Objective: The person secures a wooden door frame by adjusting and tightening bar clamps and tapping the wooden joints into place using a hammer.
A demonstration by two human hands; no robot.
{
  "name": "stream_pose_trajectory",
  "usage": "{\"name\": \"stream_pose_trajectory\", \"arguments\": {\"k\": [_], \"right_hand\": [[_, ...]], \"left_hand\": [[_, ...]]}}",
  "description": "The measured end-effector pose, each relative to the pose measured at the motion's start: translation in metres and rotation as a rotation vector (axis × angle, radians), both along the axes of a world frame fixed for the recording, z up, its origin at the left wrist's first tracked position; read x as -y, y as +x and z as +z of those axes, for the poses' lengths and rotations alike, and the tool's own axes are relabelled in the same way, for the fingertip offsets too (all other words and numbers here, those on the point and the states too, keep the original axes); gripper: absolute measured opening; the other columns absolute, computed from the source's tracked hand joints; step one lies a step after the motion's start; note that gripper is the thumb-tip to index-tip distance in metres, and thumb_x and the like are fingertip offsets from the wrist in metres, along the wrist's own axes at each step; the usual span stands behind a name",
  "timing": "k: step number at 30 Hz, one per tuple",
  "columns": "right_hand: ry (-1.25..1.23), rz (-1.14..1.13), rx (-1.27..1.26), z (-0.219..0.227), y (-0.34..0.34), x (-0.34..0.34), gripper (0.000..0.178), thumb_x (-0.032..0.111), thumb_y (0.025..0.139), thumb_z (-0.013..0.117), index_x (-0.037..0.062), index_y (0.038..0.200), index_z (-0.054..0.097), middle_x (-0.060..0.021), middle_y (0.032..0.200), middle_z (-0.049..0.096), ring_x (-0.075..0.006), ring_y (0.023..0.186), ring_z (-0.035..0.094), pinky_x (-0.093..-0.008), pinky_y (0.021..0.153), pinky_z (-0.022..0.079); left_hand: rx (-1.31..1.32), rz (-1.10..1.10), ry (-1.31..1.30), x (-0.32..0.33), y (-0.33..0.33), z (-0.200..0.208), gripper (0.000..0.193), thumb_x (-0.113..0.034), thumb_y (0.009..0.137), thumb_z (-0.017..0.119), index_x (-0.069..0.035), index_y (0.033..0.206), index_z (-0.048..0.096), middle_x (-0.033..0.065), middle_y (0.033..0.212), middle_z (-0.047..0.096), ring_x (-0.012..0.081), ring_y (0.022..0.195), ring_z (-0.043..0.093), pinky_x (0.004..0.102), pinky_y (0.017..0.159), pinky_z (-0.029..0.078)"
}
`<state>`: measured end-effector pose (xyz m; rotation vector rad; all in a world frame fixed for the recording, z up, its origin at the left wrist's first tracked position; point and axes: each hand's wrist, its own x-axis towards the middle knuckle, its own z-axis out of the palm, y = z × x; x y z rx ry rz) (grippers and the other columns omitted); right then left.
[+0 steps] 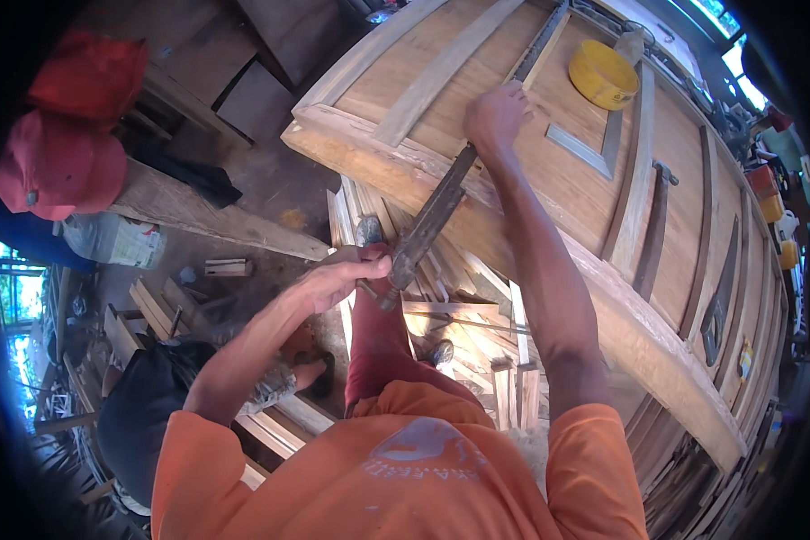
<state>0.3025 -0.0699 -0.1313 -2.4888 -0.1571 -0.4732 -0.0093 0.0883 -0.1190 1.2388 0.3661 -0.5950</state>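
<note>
A long dark bar clamp [436, 211] slants across the near edge of a wooden panel frame [369, 139], its screw end sticking out toward me. My left hand [333, 281] is closed at that screw end, thumb and fingers pinched by its handle. Farther up, my right hand [498, 117] is closed around the bar above the panel. Beyond it the bar runs on toward the far side, beside a pale strip of wood. The underside of the right hand's grip is hidden.
On the panel lie a yellow round container [603, 75], a metal square [587, 148], a hammer [657, 216] and a handsaw [722, 301]. Wood offcuts [504, 396] cover the floor below. At left are a red cap [63, 166], a plank [207, 207] and a dark cloth shape [148, 418].
</note>
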Motion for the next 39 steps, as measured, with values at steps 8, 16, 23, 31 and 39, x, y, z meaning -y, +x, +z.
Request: {"name": "stream_pose_trajectory", "arguments": {"k": [8,16,23,31,39], "right_hand": [[0.026,-0.061,0.042,-0.007,0.001,-0.006,0.066,0.013,0.086,0.067,-0.0165,0.138,0.040,-0.0324,0.136,0.055,-0.0434,0.135,0.050,-0.0603,0.119,0.032],[0.213,0.004,0.091,-0.009,-0.001,-0.003,0.056,0.015,0.087,0.066,-0.0139,0.130,0.044,-0.0317,0.130,0.056,-0.0451,0.130,0.053,-0.0535,0.115,0.037],[0.301,0.036,0.073,-0.021,0.012,-0.008,0.060,0.018,0.092,0.063,-0.0186,0.134,0.041,-0.0363,0.134,0.054,-0.0475,0.131,0.051,-0.0552,0.113,0.039],[0.593,0.243,0.073,0.081,-0.101,0.038,0.045,0.022,0.097,0.064,-0.0136,0.124,0.058,-0.0308,0.110,0.069,-0.0423,0.103,0.070,-0.0509,0.092,0.053],[-0.095,1.151,0.336,0.113,-0.244,0.024,0.042,0.026,0.088,0.076,-0.0042,0.116,0.068,-0.0168,0.095,0.071,-0.0391,0.095,0.071,-0.0448,0.091,0.055]], "left_hand": [[0.094,0.009,0.784,0.007,0.005,0.043,0.080,-0.043,0.077,0.096,0.011,0.126,0.061,0.0030,0.096,0.060,0.0122,0.091,0.054,0.0260,0.081,0.047],[0.204,0.186,1.060,0.062,-0.008,0.066,0.050,-0.009,0.088,0.085,0.010,0.124,0.056,0.0045,0.085,0.060,0.0119,0.077,0.057,0.0315,0.070,0.052],[0.501,0.304,1.331,0.090,-0.015,0.063,0.035,0.003,0.090,0.076,0.006,0.120,0.057,0.0109,0.073,0.060,0.0194,0.061,0.061,0.0363,0.061,0.054],[0.472,0.388,0.551,0.047,-0.028,0.048,0.035,-0.033,0.110,0.061,-0.001,0.121,0.067,0.0046,0.113,0.071,0.0157,0.098,0.062,0.0319,0.095,0.048],[0.466,0.262,-0.602,0.024,-0.025,-0.053,0.054,-0.040,0.110,0.055,-0.005,0.149,0.048,0.0119,0.146,0.060,0.0228,0.124,0.063,0.0410,0.105,0.053]]}}
